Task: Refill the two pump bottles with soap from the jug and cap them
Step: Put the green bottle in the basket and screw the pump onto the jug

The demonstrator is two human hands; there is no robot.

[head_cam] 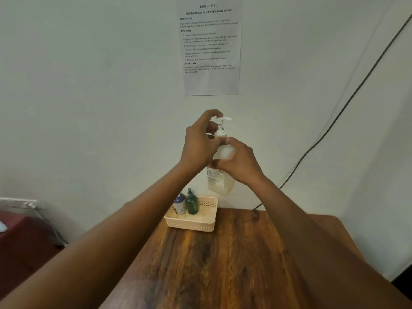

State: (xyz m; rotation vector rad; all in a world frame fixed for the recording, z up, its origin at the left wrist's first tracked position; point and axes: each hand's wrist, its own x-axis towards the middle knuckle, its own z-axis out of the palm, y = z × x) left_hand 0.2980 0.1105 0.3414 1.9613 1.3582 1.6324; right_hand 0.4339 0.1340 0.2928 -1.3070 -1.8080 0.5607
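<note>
A pale, translucent pump bottle (220, 181) with a white label hangs in the air above the table, held up in front of the wall. My right hand (239, 162) grips its body. My left hand (201, 139) curls around the collar of the white pump head (221, 123), whose spout points right. In a cream basket (211, 219) at the table's back stand a dark green pump bottle (192, 202) and a blue-and-white bottle (180, 205). No jug is in view.
The wooden table (234, 264) reaches toward me, under my forearms. A printed task sheet (210, 45) hangs on the wall. A black cable (334, 121) runs down the wall at right. A dark red surface (22, 241) lies at left.
</note>
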